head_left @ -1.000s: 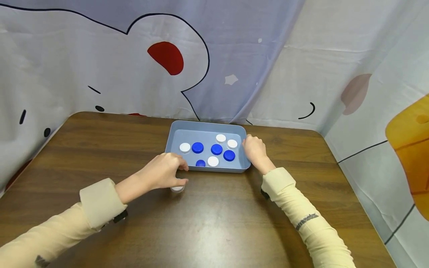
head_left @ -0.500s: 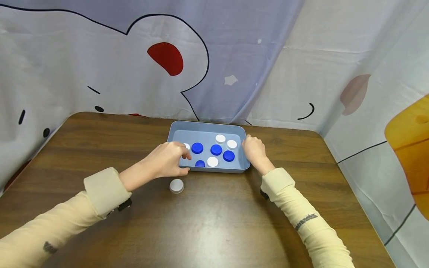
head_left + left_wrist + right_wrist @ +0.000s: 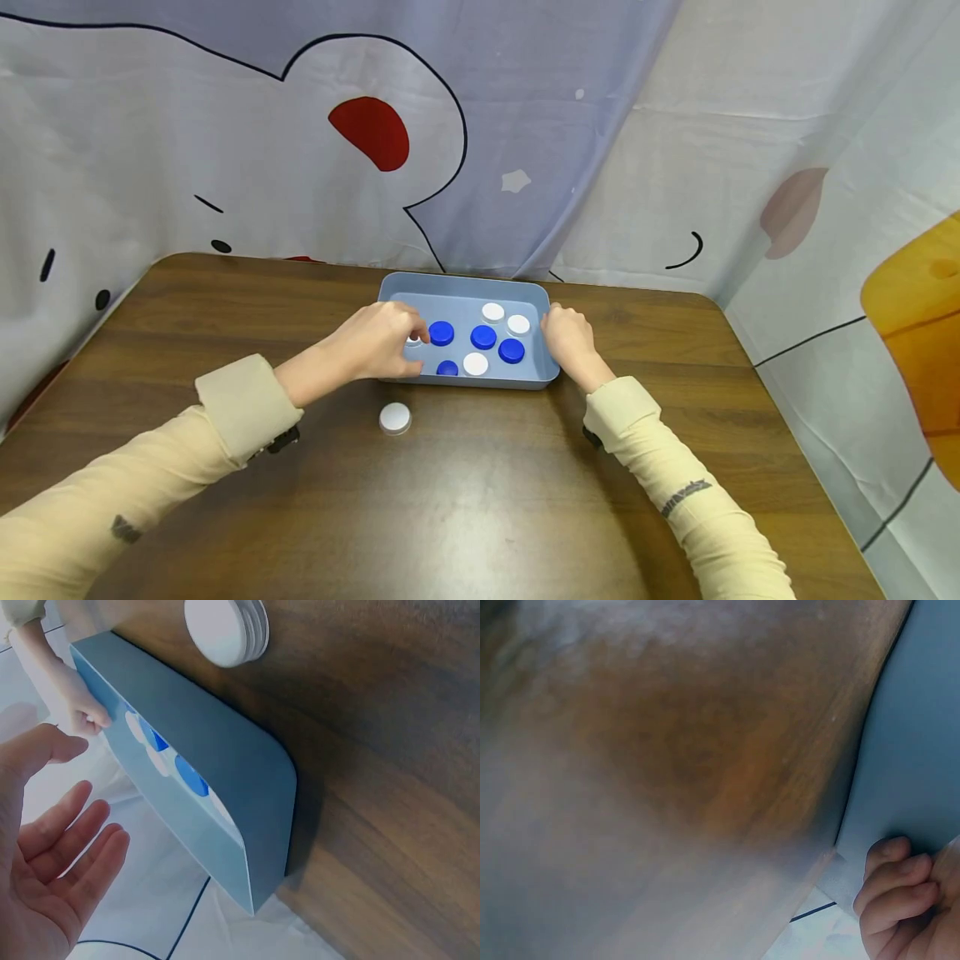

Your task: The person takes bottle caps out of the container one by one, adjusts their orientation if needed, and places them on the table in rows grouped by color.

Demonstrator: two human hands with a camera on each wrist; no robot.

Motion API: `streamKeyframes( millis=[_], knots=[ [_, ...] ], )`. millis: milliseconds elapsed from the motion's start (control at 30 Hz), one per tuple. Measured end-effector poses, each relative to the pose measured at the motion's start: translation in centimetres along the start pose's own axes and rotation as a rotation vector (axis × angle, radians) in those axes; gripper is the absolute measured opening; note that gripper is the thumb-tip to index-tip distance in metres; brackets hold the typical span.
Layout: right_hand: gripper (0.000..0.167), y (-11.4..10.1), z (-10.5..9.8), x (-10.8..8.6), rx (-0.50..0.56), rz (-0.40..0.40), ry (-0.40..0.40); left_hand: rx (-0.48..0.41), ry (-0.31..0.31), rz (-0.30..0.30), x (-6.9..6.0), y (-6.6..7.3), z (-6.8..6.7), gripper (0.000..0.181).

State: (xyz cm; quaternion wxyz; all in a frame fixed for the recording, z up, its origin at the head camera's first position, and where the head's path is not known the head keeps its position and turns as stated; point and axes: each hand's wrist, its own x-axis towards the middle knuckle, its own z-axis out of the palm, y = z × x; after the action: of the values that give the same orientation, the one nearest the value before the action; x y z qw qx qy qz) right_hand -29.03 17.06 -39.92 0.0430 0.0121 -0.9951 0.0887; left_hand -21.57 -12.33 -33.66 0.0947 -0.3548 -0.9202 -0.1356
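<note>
White disc (image 3: 395,418) is resting on the table (image 3: 480,508), just in front of the blue-gray tray (image 3: 465,285); blue discs (image 3: 483,337) and other white discs (image 3: 476,363) are lying inside that tray. Since a second ago, the left hand (image 3: 378,337) has been moving away from the lone disc and is now hanging over the tray's near left part, thumb and fingers spread, holding nothing. This is seemingly leaving that disc released and bringing those inside within reach. The right hand (image 3: 570,337) is gripping the tray's right side, fingers curled, probably steadying it.
</note>
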Motion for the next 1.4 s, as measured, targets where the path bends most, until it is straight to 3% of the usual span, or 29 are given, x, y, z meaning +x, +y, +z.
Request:
streamKeyframes(
  millis=[433, 900, 1400],
  knots=[
    [0.03, -0.1, 0.0, -0.2, -0.008, -0.006, -0.007, -0.002, -0.095, -0.034, 2.2, -0.6, -0.4, 0.03],
    [0.03, -0.2, -0.1, -0.2, -0.017, -0.009, 0.0, 0.038, -0.19, -0.009, 4.4, -1.6, -0.5, 0.033],
    [0.03, -0.1, -0.1, -0.1, -0.006, -0.004, 0.002, 0.075, -0.344, -0.027, 7.6, -2.3, 0.4, 0.041]
  ],
)
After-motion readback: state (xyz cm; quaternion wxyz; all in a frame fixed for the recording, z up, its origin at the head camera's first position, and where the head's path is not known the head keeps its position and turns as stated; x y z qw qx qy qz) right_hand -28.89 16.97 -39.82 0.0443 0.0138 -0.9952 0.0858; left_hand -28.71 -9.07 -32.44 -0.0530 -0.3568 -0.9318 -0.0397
